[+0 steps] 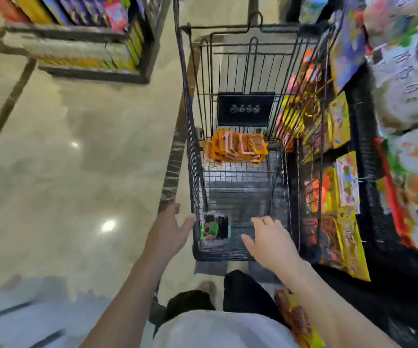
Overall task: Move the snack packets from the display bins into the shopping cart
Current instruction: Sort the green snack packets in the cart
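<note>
A black wire shopping cart (pixel 195 151) stands in front of me. Several orange snack packets (pixel 235 146) lie in a pile in its basket, and a dark packet with green print (pixel 215 227) sits in the near left corner. My left hand (pixel 170 229) hovers at the cart's near left corner, fingers spread and holding nothing. My right hand (pixel 270 239) reaches over the near end of the basket, fingers relaxed and empty. Display bins (pixel 333 222) on the right hold yellow and orange snack packets pressed against the cart's side.
A black shelf rack (pixel 82 46) with boxed goods stands at the upper left. Large pale snack bags (pixel 409 91) fill the far right shelves. A glossy tiled floor (pixel 77 159) spreads to the left. A yellow packet (pixel 298 320) shows beside my right arm.
</note>
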Demonstrator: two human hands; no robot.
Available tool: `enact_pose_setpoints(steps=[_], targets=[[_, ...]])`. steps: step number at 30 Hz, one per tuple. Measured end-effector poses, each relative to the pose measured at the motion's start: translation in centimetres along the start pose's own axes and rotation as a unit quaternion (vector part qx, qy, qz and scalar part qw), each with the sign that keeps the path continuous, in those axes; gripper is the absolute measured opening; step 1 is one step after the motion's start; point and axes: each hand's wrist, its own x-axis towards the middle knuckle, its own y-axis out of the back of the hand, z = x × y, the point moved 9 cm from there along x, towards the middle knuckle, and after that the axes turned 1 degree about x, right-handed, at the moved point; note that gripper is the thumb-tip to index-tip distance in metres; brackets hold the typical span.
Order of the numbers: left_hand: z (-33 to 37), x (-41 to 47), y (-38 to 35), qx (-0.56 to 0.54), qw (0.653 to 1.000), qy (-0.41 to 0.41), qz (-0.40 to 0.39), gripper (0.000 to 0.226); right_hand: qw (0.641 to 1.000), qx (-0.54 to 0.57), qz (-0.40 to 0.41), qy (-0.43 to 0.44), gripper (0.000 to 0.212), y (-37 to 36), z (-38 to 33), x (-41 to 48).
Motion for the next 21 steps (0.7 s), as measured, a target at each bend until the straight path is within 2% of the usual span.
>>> enact_pose_setpoints(steps=[5,7,11,13,17,21], targets=[[-0.2,6.5,-4.6,-0.089,0.995,0.049,0.009,0.07,0.998,0.034,-0.059,0.01,0.072,-4.1,0.1,9.2],[-0.5,8.5,-6.7,-0.102,0.993,0.055,0.014,0.064,0.996,0.051,-0.077,0.01,0.077,-6.5,-0.2,12.5],[-1.3,10.3,-8.5,-0.133,0.987,0.05,0.074,0.049,0.989,0.095,-0.111,-0.02,0.081,-11.9,-0.9,17.9],[-1.8,10.4,-8.7,-0.137,0.984,0.031,0.109,0.047,0.986,0.112,-0.114,-0.036,0.085,-14.4,-1.1,20.0],[-2.4,10.5,-9.1,-0.149,0.977,-0.003,0.152,0.026,0.976,0.158,-0.123,-0.085,0.101,-18.7,-1.3,22.6],[-2.9,10.6,-9.5,-0.158,0.974,-0.008,0.16,0.026,0.978,0.14,-0.099,-0.116,0.107,-21.2,-1.6,23.4]])
